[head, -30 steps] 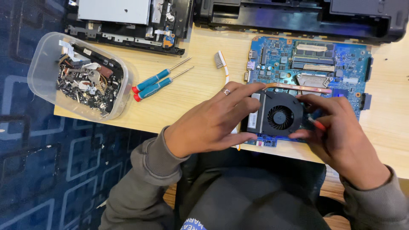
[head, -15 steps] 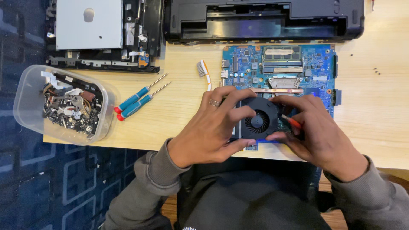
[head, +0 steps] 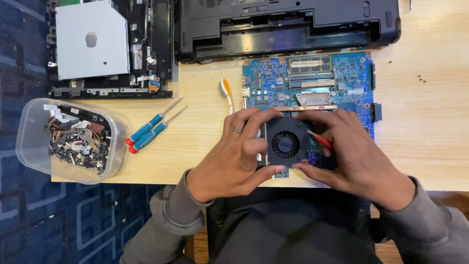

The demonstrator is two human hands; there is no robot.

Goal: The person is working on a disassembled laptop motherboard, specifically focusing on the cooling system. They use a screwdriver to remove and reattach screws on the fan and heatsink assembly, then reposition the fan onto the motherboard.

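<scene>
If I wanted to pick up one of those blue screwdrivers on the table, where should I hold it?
Probably by the blue handle, the thick part, coming straight down from above. Both screwdrivers lie flat on the table, side by side, red caps toward the tub, thin shafts pointing up-right. Take the outer one from its free side; the shafts look too slim to pinch well.

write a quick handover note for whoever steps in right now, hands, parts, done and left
Left hand: grip on the left edge of the black square cooling fan.
Right hand: on the fan's right side, holding a red-handled tool.
Fan sits on the blue circuit board on the light wooden table.
Done: board is out of the black laptop shell.
Left: fan not yet off the board.
Two blue-handled screwdrivers and a clear plastic tub of small parts lie to the left.
</scene>
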